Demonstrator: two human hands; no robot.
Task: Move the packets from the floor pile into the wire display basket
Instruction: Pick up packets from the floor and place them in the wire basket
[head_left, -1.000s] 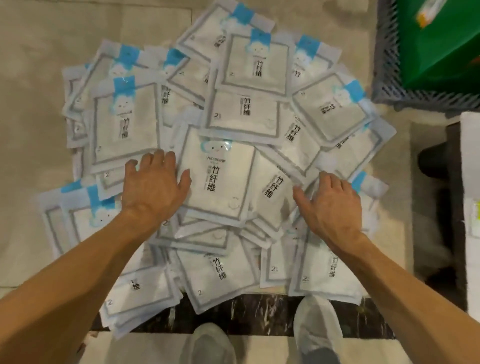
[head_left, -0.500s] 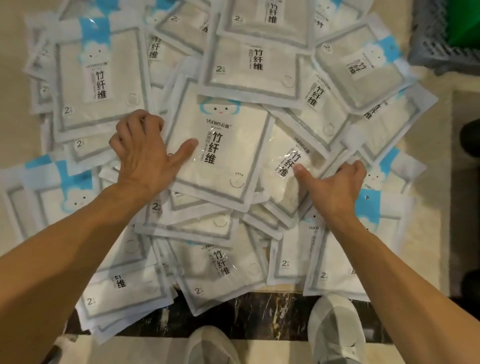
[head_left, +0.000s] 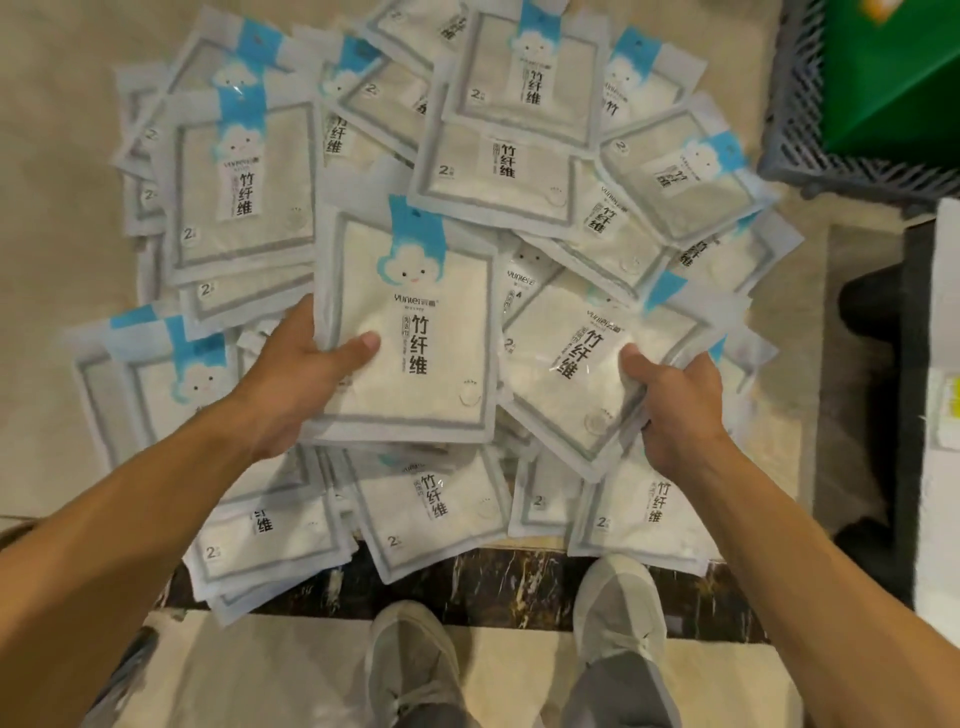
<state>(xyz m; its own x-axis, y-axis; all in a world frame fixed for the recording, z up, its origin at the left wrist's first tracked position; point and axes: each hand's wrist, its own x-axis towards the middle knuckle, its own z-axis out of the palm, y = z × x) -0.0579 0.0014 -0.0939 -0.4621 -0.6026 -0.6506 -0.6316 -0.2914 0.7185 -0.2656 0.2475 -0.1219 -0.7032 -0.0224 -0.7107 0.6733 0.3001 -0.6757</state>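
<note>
I see left hand (head_left: 296, 384) gripping a bamboo-fibre towel packet (head_left: 415, 332) by its left edge (thumb on top), right hand (head_left: 675, 405) pinching a tilted packet (head_left: 587, 364) alongside, floor pile (head_left: 519, 166) beneath both, grey basket (head_left: 795, 135) beyond the right grip.

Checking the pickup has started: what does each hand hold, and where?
The left hand grips a packet by its left edge; the right hand grips a tilted packet at its right edge.

Both hands' fingers hide beneath their packets; the wire basket (head_left: 795, 130) is cut off top right.
</note>
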